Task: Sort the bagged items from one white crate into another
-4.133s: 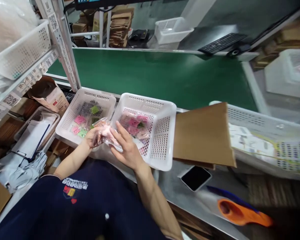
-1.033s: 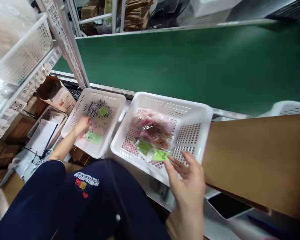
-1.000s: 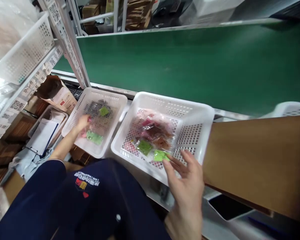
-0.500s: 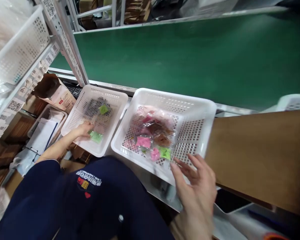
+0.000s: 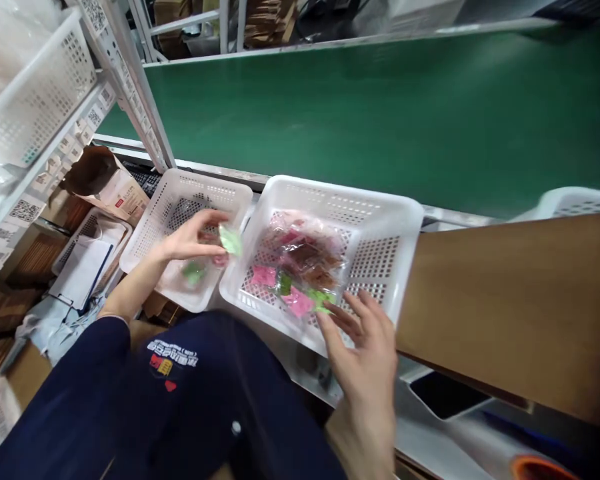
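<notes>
My left hand (image 5: 193, 239) is over the right side of the left white basket (image 5: 135, 250), fingers closed on a small clear packet with a pale green piece (image 5: 230, 240). Something pink shows just beneath it; whether it belongs to that packet I cannot tell. Below, a blurred green item (image 5: 193, 272) lies in the basket. At the near edge of the larger white basket (image 5: 405, 247), my right hand (image 5: 363, 347) is open, fingers apart, its tips close to a bright green packet (image 5: 321, 300). Pink packets (image 5: 299, 302) and brown items in clear film (image 5: 320, 273) lie inside.
A green conveyor belt (image 5: 355, 127) runs behind the baskets. To the right is a brown board (image 5: 505, 307), with a dark phone-like slab (image 5: 447, 393) below its edge. An open carton (image 5: 125, 193), a clipboard (image 5: 83, 270) and a labelled rack (image 5: 130, 80) stand at left.
My left hand has lifted from the left basket and moved right with the green-marked packet. My right hand has shifted left, nearer the bright green packet. Pink packets in the larger basket lie differently.
</notes>
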Available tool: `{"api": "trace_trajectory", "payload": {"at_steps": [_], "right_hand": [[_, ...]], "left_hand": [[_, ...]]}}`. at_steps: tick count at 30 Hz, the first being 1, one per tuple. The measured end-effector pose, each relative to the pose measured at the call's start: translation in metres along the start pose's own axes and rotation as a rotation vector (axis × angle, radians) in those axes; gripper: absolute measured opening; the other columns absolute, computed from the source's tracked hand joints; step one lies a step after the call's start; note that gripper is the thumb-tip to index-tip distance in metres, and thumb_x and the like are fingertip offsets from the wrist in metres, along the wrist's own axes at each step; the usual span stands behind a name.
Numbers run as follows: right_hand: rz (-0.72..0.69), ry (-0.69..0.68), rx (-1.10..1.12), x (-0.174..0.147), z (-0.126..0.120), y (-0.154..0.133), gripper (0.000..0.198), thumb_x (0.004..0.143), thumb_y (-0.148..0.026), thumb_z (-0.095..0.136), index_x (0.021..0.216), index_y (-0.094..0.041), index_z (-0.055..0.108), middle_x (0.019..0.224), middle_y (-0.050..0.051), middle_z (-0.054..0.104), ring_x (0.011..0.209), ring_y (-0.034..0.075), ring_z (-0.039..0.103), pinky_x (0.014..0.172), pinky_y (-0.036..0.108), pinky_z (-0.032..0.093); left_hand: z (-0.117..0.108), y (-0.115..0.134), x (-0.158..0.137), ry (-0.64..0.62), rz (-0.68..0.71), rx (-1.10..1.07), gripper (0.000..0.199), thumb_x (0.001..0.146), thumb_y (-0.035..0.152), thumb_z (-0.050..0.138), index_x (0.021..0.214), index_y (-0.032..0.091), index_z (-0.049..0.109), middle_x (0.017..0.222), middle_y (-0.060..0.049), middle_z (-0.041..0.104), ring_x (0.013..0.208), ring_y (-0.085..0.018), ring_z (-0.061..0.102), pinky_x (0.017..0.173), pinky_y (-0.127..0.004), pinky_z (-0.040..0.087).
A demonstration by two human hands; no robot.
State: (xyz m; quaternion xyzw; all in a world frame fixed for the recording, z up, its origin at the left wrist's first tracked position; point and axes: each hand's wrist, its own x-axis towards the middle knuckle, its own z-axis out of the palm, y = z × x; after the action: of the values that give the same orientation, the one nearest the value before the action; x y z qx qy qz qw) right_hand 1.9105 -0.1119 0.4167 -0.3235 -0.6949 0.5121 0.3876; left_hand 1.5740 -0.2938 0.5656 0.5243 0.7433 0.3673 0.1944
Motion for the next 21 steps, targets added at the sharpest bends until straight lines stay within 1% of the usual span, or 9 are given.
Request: {"api": "trace_trajectory", "payload": {"at_steps": [1,3,5,7,10,14,17,19,21], "right_hand": [[-0.005,-0.005,-0.007,0.0,-0.001,-0.001,0.064,0.095,-0.063,0.084,0.145,-0.023,0.074,0.17,0.023,0.053,0.108,0.036,0.083,0.11,0.065,0.066],[-0.013,0.012,-0.015,-0.002,-0.005,-0.003,0.061,0.096,-0.061,0.084,0.144,-0.024,0.074,0.17,0.022,0.053,0.109,0.036,0.083,0.111,0.065,0.065],[-0.005,0.053,-0.014,-0.006,-0.01,-0.004,0.061,0.096,-0.062,0.084,0.142,-0.023,0.075,0.169,0.023,0.054,0.109,0.037,0.083,0.11,0.066,0.066],[0.01,0.098,-0.013,-0.011,-0.017,-0.003,0.063,0.094,-0.066,0.083,0.14,-0.022,0.075,0.167,0.023,0.055,0.108,0.038,0.083,0.108,0.07,0.065],[0.061,0.148,-0.02,-0.02,-0.028,0.005,0.065,0.094,-0.07,0.081,0.138,-0.024,0.074,0.168,0.022,0.055,0.108,0.036,0.084,0.109,0.073,0.064],[0.108,0.231,-0.021,-0.028,-0.038,0.019,0.067,0.092,-0.072,0.081,0.135,-0.021,0.075,0.162,0.024,0.059,0.104,0.035,0.084,0.102,0.067,0.069],[0.123,0.239,-0.016,-0.026,-0.038,0.021,0.065,0.093,-0.069,0.081,0.134,-0.018,0.076,0.156,0.025,0.064,0.102,0.034,0.085,0.098,0.063,0.071],[0.1,0.214,0.004,-0.023,-0.035,0.015,0.061,0.095,-0.064,0.081,0.135,-0.019,0.076,0.156,0.024,0.064,0.104,0.033,0.085,0.1,0.062,0.071],[0.048,0.181,0.013,-0.018,-0.033,0.006,0.056,0.098,-0.06,0.08,0.136,-0.02,0.076,0.159,0.024,0.063,0.106,0.033,0.084,0.104,0.062,0.069]], "left_hand": [[0.007,0.001,0.015,-0.067,0.045,0.008,0.079,0.092,0.052,0.093,0.158,0.026,0.06,0.163,-0.016,0.06,0.147,-0.034,0.065,0.118,-0.051,0.063],[0.018,-0.009,0.044,-0.11,0.008,0.167,0.077,0.099,0.048,0.087,0.165,0.026,0.055,0.174,-0.015,0.052,0.162,-0.032,0.052,0.136,-0.051,0.047],[0.024,-0.03,0.066,-0.08,-0.165,0.374,0.063,0.108,0.037,0.073,0.166,0.019,0.054,0.181,-0.018,0.044,0.17,-0.029,0.04,0.144,-0.049,0.033],[0.028,-0.054,0.07,-0.076,-0.35,0.505,0.056,0.111,0.031,0.064,0.163,0.012,0.055,0.181,-0.023,0.042,0.173,-0.032,0.035,0.144,-0.054,0.028],[0.03,-0.081,0.042,-0.177,-0.426,0.571,0.058,0.103,0.034,0.073,0.155,0.009,0.063,0.17,-0.026,0.055,0.169,-0.041,0.04,0.138,-0.064,0.033],[0.03,-0.096,-0.025,-0.393,-0.343,0.688,0.07,0.075,0.033,0.097,0.14,0.02,0.076,0.168,-0.02,0.06,0.164,-0.045,0.046,0.135,-0.055,0.041],[0.037,-0.098,-0.054,-0.381,-0.317,0.713,0.048,0.069,0.019,0.096,0.114,0.023,0.081,0.157,-0.016,0.068,0.151,-0.043,0.057,0.126,-0.054,0.049],[0.041,-0.096,-0.055,-0.333,-0.315,0.701,0.023,0.075,0.014,0.089,0.093,0.021,0.076,0.134,-0.013,0.076,0.131,-0.036,0.066,0.116,-0.049,0.055],[0.04,-0.091,-0.047,-0.275,-0.32,0.685,0.02,0.079,0.011,0.083,0.076,0.019,0.065,0.102,-0.007,0.075,0.107,-0.026,0.068,0.104,-0.04,0.059]]}}
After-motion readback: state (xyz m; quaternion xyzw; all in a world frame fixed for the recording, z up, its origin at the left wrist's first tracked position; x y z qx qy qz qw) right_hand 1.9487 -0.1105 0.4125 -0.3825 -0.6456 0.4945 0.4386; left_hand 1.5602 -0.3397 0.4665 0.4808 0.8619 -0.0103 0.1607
